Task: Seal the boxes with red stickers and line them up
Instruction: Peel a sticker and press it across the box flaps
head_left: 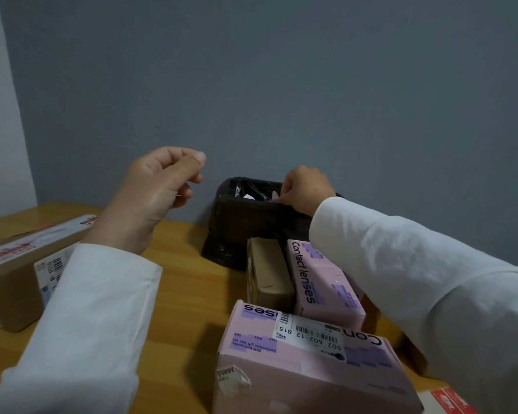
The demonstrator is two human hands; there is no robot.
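My right hand [307, 188] reaches over the black-bagged bin [237, 216] and pinches a small pale scrap of paper [274, 197] at the bin's rim. Raised above the table on the left, my left hand [159, 186] has its fingers curled with nothing visible in them. In front of the bin stand a small brown box [266, 270] and an upright pink box [320, 279]. A larger pink box with a barcode label [311, 363] lies nearest me. A sheet of red stickers [449, 401] shows at the bottom right edge.
A brown box with red-and-white tape [15, 264] and a white box with a barcode [50, 273] sit on the wooden table [186, 294] at the left, partly behind my left sleeve. A grey wall closes off the back.
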